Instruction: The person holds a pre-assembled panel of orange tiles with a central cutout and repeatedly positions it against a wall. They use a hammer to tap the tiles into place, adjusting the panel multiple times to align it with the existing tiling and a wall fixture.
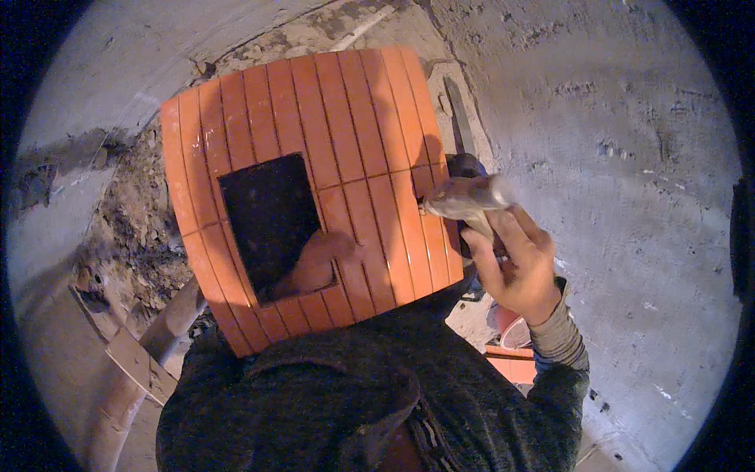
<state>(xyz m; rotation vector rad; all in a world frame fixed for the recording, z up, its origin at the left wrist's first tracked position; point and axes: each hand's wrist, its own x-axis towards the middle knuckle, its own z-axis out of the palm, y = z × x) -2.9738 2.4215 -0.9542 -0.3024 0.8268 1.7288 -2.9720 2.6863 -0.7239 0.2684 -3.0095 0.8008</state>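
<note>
A large orange ceramic tile (354, 134), scored with narrow parallel grooves, is held up in front of me. It has a dark rectangular cutout (267, 212) left of its middle. At the cutout's lower right corner, my left hand (314, 263) grips the tile, part of the hand lapping onto its front; the other fingers are hidden. My right hand (519, 259) is closed around the handle of a hammer with a worn metal head (464, 197). The head's narrow end is at the tile's right edge, beside a small dark notch (422, 182). Whether they touch, I cannot tell.
Rough grey walls (613, 157) rise close on the right and the left. Broken rubble (141, 220) lies along the left, near a pipe (173, 318). More orange tile (511, 368) and a reddish round container (511, 326) sit below my right wrist.
</note>
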